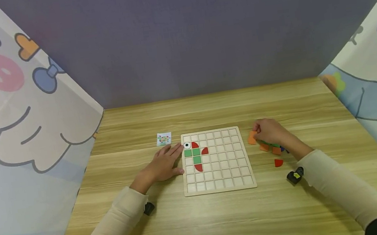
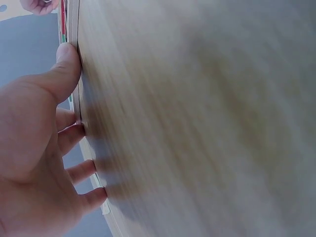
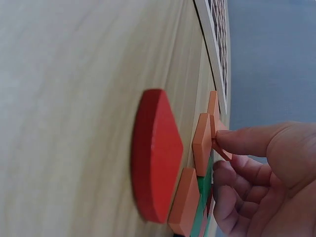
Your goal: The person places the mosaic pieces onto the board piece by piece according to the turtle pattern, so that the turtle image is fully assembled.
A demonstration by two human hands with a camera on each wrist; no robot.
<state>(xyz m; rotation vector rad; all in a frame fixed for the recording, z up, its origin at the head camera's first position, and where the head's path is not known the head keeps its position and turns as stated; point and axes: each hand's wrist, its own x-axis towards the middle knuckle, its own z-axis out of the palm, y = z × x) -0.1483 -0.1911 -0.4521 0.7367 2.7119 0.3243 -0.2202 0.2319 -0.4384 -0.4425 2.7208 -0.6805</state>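
My left hand [image 1: 164, 164] lies with fingers spread, its thumb and fingertips at the left edge of a wooden grid board [image 1: 220, 186]. On the board's upper left sit a white eye tile [image 1: 187, 145], several green square tiles [image 1: 197, 159] and several red quarter-round tiles [image 1: 198, 168]. To the right of the board, my right hand [image 1: 269, 130] is over a loose pile of tiles. Between its thumb and index finger it pinches a tilted orange tile [image 3: 223, 151]. Other orange tiles [image 3: 201, 140] lie beside the fingers, with green tiles [image 3: 205, 185] partly hidden behind them.
A small picture card [image 1: 164, 138] lies past the left hand, near the board's top left corner. One loose red quarter-round tile [image 1: 278, 162] is nearer me than the pile. A dark grey panel [image 1: 199, 36] stands behind the wooden table [image 1: 224, 224], with cartoon-printed walls on both sides.
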